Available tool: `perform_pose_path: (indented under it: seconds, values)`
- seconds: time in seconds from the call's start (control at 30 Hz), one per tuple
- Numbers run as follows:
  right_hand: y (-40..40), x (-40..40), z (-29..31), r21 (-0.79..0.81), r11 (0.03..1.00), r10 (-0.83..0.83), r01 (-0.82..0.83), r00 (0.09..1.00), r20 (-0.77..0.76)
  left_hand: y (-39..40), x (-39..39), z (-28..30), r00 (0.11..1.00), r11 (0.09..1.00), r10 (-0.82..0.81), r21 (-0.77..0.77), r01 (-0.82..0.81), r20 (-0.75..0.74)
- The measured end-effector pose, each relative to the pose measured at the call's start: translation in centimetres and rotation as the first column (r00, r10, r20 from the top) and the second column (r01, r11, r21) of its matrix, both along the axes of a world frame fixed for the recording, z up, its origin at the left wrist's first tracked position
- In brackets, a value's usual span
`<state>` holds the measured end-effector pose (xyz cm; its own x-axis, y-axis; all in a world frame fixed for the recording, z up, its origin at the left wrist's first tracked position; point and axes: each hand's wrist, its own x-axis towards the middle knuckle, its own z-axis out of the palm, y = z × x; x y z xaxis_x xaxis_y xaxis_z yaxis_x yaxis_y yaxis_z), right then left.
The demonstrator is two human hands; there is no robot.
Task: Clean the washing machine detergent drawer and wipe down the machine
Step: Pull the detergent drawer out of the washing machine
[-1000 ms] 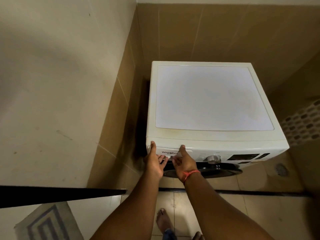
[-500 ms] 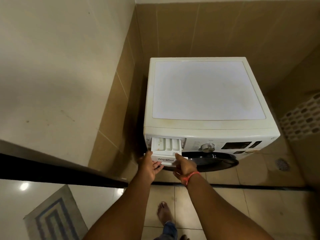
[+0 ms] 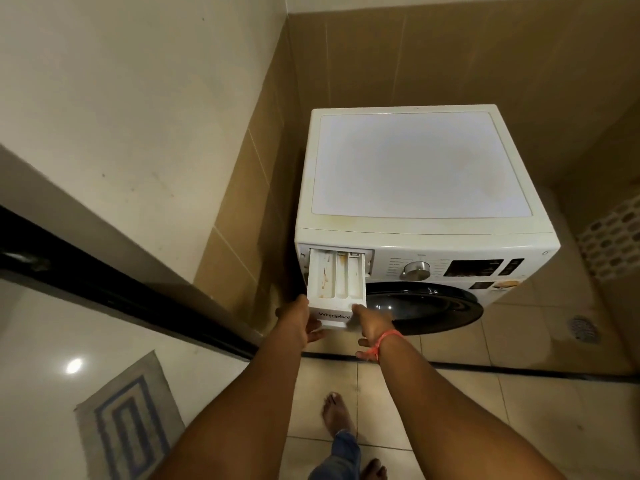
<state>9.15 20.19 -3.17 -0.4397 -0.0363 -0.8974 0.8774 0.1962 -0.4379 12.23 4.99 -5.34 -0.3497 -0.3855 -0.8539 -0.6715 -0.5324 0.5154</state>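
A person stands barefoot before a white front-loading washing machine set in a tiled corner. Its detergent drawer, at the top left of the front panel, is slid well out. The left hand grips the drawer's left front corner, fingers curled underneath, thumb on top. The right hand, with an orange thread at its wrist, holds the right front corner, thumb on the rim.

To do this step well, I judge the drawer should be drawn straight and level with both hands, then any release catch at the back pressed before it lifts free, so residue does not spill.

By count: one machine, one drawer with three compartments, brown stains in the left and middle ones, one dial, one dark round door, one floor mat, one floor drain, two hands.
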Motion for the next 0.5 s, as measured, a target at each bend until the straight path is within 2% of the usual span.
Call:
perform_pose_path:
  seconds: [0.07,0.1,0.17,0.23,0.3,0.37,0.43,0.5]
  values:
    - [0.2,0.2,0.1,0.021,0.999,0.041,-0.040,0.997,-0.068,-0.2,0.1,0.2,0.998,0.998,-0.049,-0.041,0.050,0.041]
    - [0.3,0.2,0.0,0.080,0.994,0.082,-0.071,0.987,-0.136,-0.4,0.1,0.0,0.993,0.990,-0.083,-0.104,0.091,0.081]
    - [0.5,0.5,0.2,0.257,0.956,0.218,-0.143,0.931,-0.291,-0.9,0.2,-0.3,0.964,0.907,-0.220,-0.334,0.258,0.148]
    - [1.0,0.8,0.3,0.468,0.850,0.452,-0.242,0.790,-0.414,-1.0,0.3,0.5,0.901,0.722,-0.385,-0.543,0.429,0.199]
    - [1.4,0.8,0.5,0.667,0.688,0.685,-0.286,0.560,-0.466,-1.1,0.5,1.8,0.831,0.532,-0.488,-0.663,0.526,0.268]
    - [1.0,0.3,0.7,0.778,0.556,0.819,-0.293,0.355,-0.451,-1.5,0.0,2.6,0.758,0.328,-0.549,-0.743,0.583,0.353]
    - [0.1,-0.7,0.9,0.821,0.458,0.887,-0.341,0.240,-0.394,-1.8,-0.7,3.1,0.692,0.150,-0.594,-0.788,0.597,0.411]
    - [-1.1,-1.9,0.7,0.841,0.377,0.926,-0.388,0.182,-0.331,-2.4,-2.1,2.5,0.647,0.081,-0.646,-0.806,0.586,0.405]
